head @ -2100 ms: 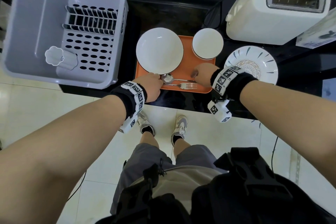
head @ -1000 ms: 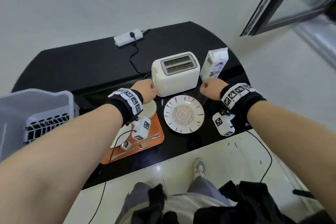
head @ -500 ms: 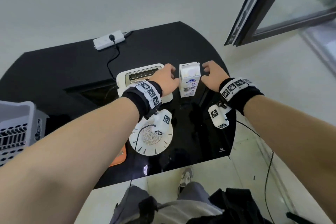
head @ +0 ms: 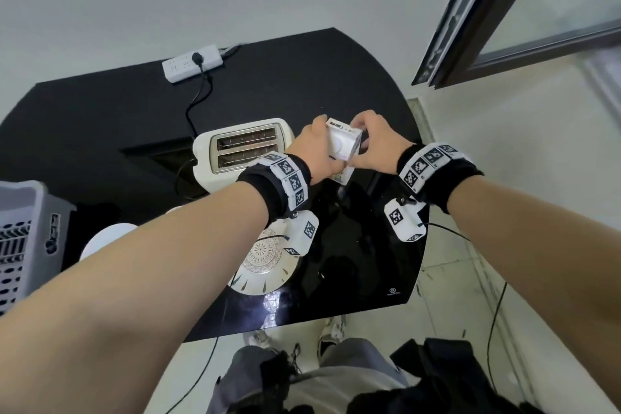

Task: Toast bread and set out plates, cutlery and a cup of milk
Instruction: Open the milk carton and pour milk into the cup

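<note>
Scene: I stand over a black glossy table (head: pixel 363 265), both hands meeting on a small white cardboard milk carton (head: pixel 343 148) right of centre in the frame.
Left hand (head: pixel 319 151): my fingers are curled round the carton's left side, closed on it.
Right hand (head: pixel 374 148): my fingers pinch at the carton's top and right face, closed on it too.
Carton: it leans, its long axis tipped with the top toward the upper left; I cannot tell whether its base touches the table.
Key relation: the carton lies between my hands, equally near both, just right of the white two-slot toaster (head: pixel 242 148).
Cup: none is in view, so pouring looks some way off.
Patterned white plate (head: pixel 265 262): below centre, partly under my left wrist.
</note>
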The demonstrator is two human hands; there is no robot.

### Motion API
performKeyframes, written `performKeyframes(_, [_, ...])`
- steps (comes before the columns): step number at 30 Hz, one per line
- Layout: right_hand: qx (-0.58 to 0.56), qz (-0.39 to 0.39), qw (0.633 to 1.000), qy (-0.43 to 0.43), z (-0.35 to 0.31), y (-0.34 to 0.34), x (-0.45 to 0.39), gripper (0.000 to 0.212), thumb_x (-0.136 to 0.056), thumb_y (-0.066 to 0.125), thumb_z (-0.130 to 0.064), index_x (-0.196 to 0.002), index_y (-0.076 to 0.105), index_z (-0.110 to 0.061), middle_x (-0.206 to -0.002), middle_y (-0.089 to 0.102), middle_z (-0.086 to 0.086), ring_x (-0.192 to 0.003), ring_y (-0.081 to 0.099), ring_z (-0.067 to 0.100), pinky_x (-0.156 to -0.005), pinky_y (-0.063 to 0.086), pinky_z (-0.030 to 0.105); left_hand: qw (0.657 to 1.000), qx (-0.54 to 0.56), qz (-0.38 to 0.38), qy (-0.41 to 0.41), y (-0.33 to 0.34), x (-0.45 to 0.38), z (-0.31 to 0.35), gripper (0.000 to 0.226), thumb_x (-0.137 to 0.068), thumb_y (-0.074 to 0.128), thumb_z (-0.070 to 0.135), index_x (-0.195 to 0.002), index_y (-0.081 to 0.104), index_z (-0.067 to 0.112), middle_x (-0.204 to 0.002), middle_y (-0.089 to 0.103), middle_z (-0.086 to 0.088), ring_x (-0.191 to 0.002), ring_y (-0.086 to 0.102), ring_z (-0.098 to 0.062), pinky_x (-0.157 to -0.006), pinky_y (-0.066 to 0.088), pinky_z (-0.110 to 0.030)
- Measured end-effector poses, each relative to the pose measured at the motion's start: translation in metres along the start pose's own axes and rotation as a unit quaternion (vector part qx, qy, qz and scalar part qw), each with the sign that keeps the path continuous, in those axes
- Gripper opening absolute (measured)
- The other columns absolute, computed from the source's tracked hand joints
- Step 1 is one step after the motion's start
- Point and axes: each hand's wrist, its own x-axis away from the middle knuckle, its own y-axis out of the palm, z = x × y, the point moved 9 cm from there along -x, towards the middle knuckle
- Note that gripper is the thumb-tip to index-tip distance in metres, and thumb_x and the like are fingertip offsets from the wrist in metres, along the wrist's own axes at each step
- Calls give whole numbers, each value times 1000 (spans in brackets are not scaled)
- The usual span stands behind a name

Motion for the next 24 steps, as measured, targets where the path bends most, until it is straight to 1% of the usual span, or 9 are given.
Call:
performKeyframes(2, [-5,-15,1000,-2,5,3,0,78,-64,87,-42,-128,43,-33,-119,51,2,-93,64,16,-84,55,30,1000,-19,-8,5,1,-2,6,111,-76,84,41,-159,18,12,-151,43,-14,-127,57,-27,-92,43,-26])
performKeyframes(5, [-18,-19,1000,6,14,1,2,81,-64,86,-48,-134,46,-35,-115,55,2,-93,66,19,-86,56,33,999,-34,-9,24,3,-3,13,109,-77,85,35,-160,17,13,-154,39,-14,-128,56,-27,-93,43,-26])
performKeyframes(8, [-24,-27,999,15,20,0,5,76,-78,84,-29,-143,45,-28,-109,61,5,-94,66,22,-91,56,37,999,-37,-23,33,7,1,16,109,-75,82,32,-160,15,16,-153,39,-12,-127,55,-27,-92,44,-27])
performKeyframes(11, [-25,-57,998,6,13,3,9,84,-79,85,-21,-150,40,-24,-101,60,1,-86,62,14,-84,55,34,999,-2,-26,33,3,8,17,112,-70,82,30,-159,16,17,-149,44,-8,-120,58,-22,-90,49,-28])
performKeyframes(13, [-25,-79,997,1,7,9,13,96,-72,90,-23,-152,37,-21,-110,59,-5,-95,61,6,-86,55,30,998,46,-25,43,-7,15,19,112,-68,84,29,-158,18,16,-138,52,-2,-109,61,-16,-88,51,-26])
performKeyframes(16, [-24,-122,992,2,1,26,16,107,-60,96,-38,-148,36,-23,-128,57,-8,-115,61,7,-97,56,36,993,87,-41,62,-25,29,15,107,-71,85,26,-155,20,20,-127,50,8,-105,62,-12,-90,54,-27])
performKeyframes(18, [-30,-157,987,4,-11,38,22,98,-66,95,-36,-142,33,-27,-125,58,-12,-112,60,4,-96,54,30,992,92,-45,77,-36,41,5,100,-72,84,23,-152,23,21,-127,48,9,-108,61,-11,-91,53,-26])
performKeyframes(20, [-21,-170,985,8,-20,48,25,98,-69,93,-37,-144,31,-29,-122,62,-11,-110,63,6,-97,53,33,991,96,-48,84,-46,52,-10,88,-73,83,26,-144,30,23,-127,51,7,-109,60,-11,-91,52,-27])
performKeyframes(24, [-12,-189,982,2,-48,67,27,88,-71,92,-39,-139,37,-29,-116,70,-11,-105,68,9,-98,54,37,995,65,-10,77,-72,74,-45,36,-84,69,37,-116,55,27,-115,61,12,-103,61,-10,-92,51,-33])
